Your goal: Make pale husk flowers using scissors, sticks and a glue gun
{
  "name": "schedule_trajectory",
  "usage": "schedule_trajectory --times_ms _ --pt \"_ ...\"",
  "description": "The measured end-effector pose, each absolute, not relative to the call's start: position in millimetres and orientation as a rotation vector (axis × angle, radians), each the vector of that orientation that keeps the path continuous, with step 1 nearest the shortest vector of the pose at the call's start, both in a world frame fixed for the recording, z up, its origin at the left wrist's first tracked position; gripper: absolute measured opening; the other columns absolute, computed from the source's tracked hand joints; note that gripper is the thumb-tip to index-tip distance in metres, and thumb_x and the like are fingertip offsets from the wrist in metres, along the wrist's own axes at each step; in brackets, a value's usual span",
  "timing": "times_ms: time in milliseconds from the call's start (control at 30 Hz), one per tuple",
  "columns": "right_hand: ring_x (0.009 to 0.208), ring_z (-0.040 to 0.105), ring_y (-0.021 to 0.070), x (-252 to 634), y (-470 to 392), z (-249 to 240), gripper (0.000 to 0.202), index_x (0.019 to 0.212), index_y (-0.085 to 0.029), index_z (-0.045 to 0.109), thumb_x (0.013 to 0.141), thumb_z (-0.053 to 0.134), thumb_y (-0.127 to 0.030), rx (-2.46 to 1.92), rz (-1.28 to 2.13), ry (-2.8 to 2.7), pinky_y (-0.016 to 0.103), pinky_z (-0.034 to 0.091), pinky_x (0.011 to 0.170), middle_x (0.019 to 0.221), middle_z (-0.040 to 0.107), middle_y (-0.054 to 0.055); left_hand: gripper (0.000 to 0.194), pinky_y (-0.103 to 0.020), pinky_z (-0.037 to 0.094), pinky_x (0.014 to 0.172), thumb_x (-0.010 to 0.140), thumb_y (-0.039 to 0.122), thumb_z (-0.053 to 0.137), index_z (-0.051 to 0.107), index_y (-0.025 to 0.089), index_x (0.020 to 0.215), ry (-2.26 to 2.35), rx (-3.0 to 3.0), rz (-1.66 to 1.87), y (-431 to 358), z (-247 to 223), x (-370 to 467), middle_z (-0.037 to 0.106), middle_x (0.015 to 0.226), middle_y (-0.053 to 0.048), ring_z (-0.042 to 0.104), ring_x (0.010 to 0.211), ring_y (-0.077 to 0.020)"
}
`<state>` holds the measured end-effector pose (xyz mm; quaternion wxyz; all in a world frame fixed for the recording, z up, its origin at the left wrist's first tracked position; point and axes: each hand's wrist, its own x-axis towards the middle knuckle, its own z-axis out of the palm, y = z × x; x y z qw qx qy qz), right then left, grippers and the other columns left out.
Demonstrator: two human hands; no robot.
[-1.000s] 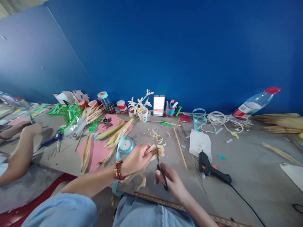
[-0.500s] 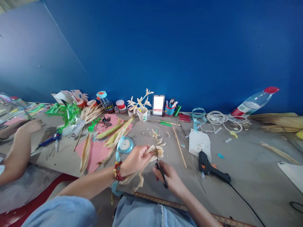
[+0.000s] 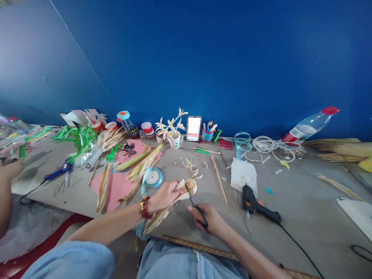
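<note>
My left hand (image 3: 165, 197), with a beaded bracelet at the wrist, is closed on a corn husk flower (image 3: 191, 186). Its rolled cream head points right from my fingertips, and the long husk ends trail down below my palm. Black-handled scissors (image 3: 202, 215) are in my right hand (image 3: 211, 219), fingers through the loops. Their blades point up and left, close under the flower head; whether they touch the husk I cannot tell. A roll of light blue ribbon (image 3: 152, 177) lies just beyond my left hand. Small husk petals (image 3: 190, 164) lie past the flower.
A black glue gun (image 3: 258, 205) rests right of my right hand, its cord running toward me. Corn husks and pink paper (image 3: 116, 188) lie to the left. Along the wall stand a cup of husk flowers (image 3: 174, 141) and a tilted bottle (image 3: 308, 126). Another person's hand (image 3: 11, 168) is far left.
The flower has turned in my left hand so its rolled face shows. The scissors have drawn slightly down and away from it. The other person's arm has moved left.
</note>
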<state>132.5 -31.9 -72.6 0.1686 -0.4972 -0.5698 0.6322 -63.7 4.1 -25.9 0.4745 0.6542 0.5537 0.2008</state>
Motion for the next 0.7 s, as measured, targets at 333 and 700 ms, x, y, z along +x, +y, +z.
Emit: schedule_trajectory --times_ms 333,700 --pt "0.034 0.027 0.0036 132.4 -37.1 -59.1 0.052 0.068 -0.018 0.051 0.081 0.054 -0.068 -1.366 2.160 -1.230 0.015 0.019 0.029 0.047 0.046 -0.007 0.037 -0.023 0.025 0.044 0.083 0.053 0.052 0.050 0.018 0.073 1.201 1.323 0.356 -0.4 -39.7 -58.3 0.043 0.056 0.005 0.034 0.046 -0.0091" --pt "0.031 0.021 0.0021 153.6 -45.0 -60.8 0.050 0.066 -0.017 0.056 0.084 0.055 -0.064 -1.419 2.398 -1.002 0.012 0.013 0.029 0.044 0.049 -0.005 0.037 -0.025 0.023 0.038 0.082 0.054 0.048 0.050 0.021 0.066 1.104 1.224 0.256 -1.6 -34.4 -58.8 0.044 0.051 0.003 0.029 0.037 -0.0081"
